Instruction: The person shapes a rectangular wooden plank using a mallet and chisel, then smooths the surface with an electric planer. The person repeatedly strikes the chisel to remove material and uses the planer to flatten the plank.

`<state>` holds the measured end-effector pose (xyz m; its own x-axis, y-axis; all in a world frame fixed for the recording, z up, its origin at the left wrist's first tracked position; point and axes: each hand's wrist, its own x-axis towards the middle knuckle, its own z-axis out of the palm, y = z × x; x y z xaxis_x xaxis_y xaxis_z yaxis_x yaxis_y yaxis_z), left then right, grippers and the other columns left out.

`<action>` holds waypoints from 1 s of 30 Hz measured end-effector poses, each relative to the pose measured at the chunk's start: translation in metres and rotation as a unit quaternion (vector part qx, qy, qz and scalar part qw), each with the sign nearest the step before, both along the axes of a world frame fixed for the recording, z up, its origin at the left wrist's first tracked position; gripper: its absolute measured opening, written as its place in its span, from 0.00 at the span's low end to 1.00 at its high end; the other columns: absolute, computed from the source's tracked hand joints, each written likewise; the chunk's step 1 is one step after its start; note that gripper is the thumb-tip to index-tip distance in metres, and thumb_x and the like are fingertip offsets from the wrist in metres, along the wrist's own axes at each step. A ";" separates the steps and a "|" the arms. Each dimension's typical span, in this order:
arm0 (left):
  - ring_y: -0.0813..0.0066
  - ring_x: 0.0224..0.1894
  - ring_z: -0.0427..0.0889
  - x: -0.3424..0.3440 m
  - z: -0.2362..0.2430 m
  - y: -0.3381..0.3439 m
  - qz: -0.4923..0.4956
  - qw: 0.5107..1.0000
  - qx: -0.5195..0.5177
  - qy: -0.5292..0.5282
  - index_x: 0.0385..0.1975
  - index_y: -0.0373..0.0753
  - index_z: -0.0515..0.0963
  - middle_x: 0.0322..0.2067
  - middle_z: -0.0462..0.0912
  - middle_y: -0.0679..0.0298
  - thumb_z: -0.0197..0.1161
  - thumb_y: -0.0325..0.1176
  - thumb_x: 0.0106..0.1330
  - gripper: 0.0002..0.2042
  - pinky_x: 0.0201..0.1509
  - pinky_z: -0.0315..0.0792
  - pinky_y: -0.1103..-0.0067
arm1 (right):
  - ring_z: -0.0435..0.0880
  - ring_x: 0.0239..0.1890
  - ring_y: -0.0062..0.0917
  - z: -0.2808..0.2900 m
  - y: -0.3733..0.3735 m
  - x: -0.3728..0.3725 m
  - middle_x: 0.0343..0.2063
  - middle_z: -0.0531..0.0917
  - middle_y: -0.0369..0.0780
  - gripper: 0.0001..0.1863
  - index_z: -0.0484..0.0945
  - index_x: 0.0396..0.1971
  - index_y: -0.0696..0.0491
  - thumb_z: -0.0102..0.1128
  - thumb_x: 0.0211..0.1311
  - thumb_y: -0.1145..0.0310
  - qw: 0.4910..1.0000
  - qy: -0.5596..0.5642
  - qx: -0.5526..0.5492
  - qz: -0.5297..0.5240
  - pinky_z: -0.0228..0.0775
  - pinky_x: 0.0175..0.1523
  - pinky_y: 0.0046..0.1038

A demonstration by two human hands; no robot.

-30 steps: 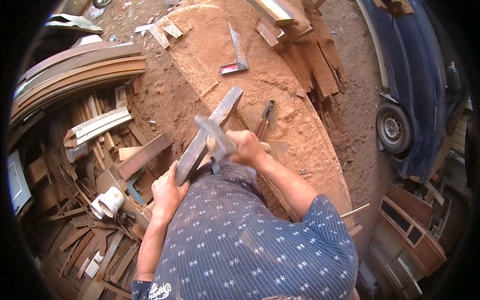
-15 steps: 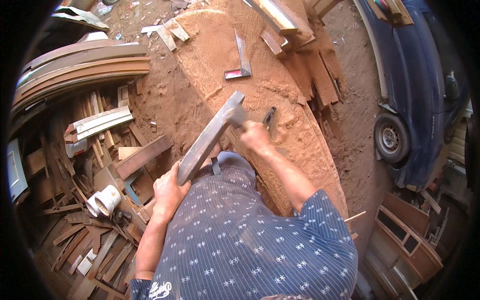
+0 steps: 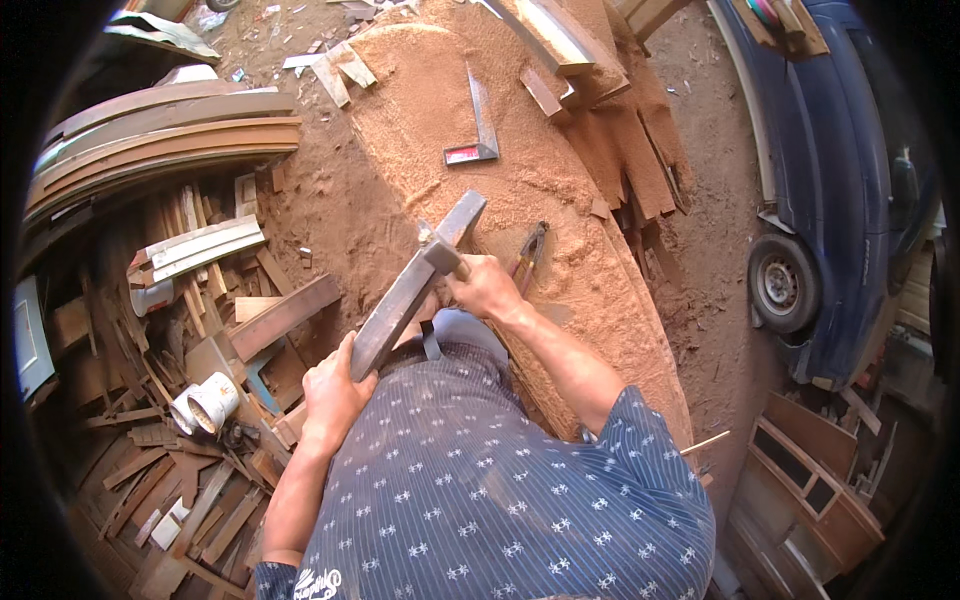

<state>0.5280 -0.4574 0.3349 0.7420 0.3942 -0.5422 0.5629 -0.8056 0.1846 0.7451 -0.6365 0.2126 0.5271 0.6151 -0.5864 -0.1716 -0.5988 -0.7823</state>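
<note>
A weathered grey wooden beam [image 3: 395, 308] slants up and away from my waist. My left hand [image 3: 336, 392] is closed around its near end. In my right hand [image 3: 486, 288] is the short handle of a hammer [image 3: 440, 254], whose metal head lies over the beam's upper half; whether it touches the wood I cannot tell. Just right of that hand, a pair of pliers [image 3: 530, 250] rests on a sawdust-covered board [image 3: 590, 330]. Farther off on the same board lies a try square [image 3: 482, 140] with a metal blade.
Scrap wood [image 3: 215, 505] and white buckets [image 3: 212, 398] are heaped on the left, below a stack of long planks [image 3: 180, 135]. More timber [image 3: 545, 40] lies at the far end of the board. A dark blue vehicle [image 3: 810, 130] stands on the right, with a wooden frame [image 3: 815, 480] nearer.
My right hand has brought the hammer toward me and left, from near the beam's far end to farther down it. The left hand keeps its hold; the beam has shifted slightly.
</note>
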 end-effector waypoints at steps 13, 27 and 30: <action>0.51 0.44 0.86 -0.002 -0.009 -0.006 -0.006 0.999 0.027 -0.021 0.64 0.36 0.72 0.43 0.86 0.49 0.74 0.41 0.53 0.37 0.50 0.79 0.61 | 0.87 0.38 0.50 0.007 0.009 0.001 0.30 0.86 0.54 0.14 0.82 0.32 0.57 0.65 0.57 0.60 0.991 -0.133 0.012 0.030 0.80 0.44 0.47; 0.51 0.46 0.86 0.001 -0.004 -0.019 0.018 1.000 0.019 0.012 0.66 0.36 0.71 0.46 0.86 0.48 0.73 0.41 0.53 0.38 0.53 0.78 0.62 | 0.86 0.36 0.50 0.017 0.008 -0.021 0.28 0.85 0.53 0.13 0.82 0.38 0.54 0.64 0.57 0.62 0.969 -0.217 0.087 0.082 0.80 0.42 0.47; 0.51 0.45 0.86 0.001 0.001 -0.021 0.017 1.000 0.011 0.012 0.66 0.35 0.70 0.46 0.86 0.48 0.73 0.41 0.53 0.38 0.53 0.78 0.62 | 0.87 0.37 0.49 0.044 0.001 -0.031 0.28 0.85 0.53 0.11 0.83 0.35 0.55 0.64 0.57 0.64 0.959 -0.224 0.136 0.107 0.81 0.42 0.46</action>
